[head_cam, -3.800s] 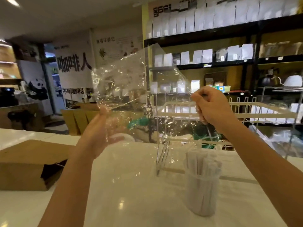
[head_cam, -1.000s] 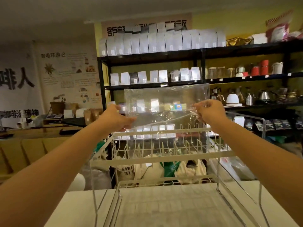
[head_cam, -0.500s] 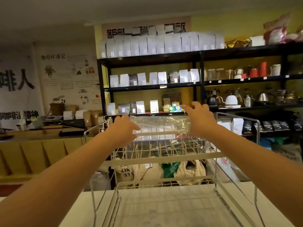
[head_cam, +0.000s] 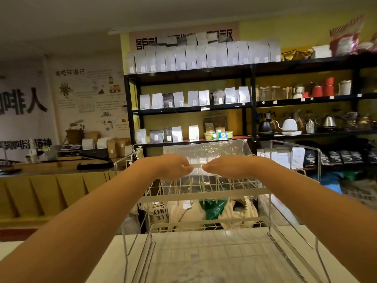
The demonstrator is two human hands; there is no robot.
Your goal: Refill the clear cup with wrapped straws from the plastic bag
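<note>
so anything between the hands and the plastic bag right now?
Nothing visible. Both the left hand and right hand already rest on the plastic bag, fingers nearly meeting at its near edge, as it lies on the top tier of the wire rack. The clear cup is out of view.

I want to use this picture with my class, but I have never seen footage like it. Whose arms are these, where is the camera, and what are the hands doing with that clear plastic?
There is no machine. The camera is worn on a person's head and looks forward and down, so the two bare arms reaching away are the wearer's own. The left hand and right hand meet fingertip to fingertip on a clear plastic bag, which looks empty and lies across the upper tier of a white wire rack. The rack stands on a pale counter. Behind it are black shelves of pouches and kettles. The cup of straws is not in view.
</note>
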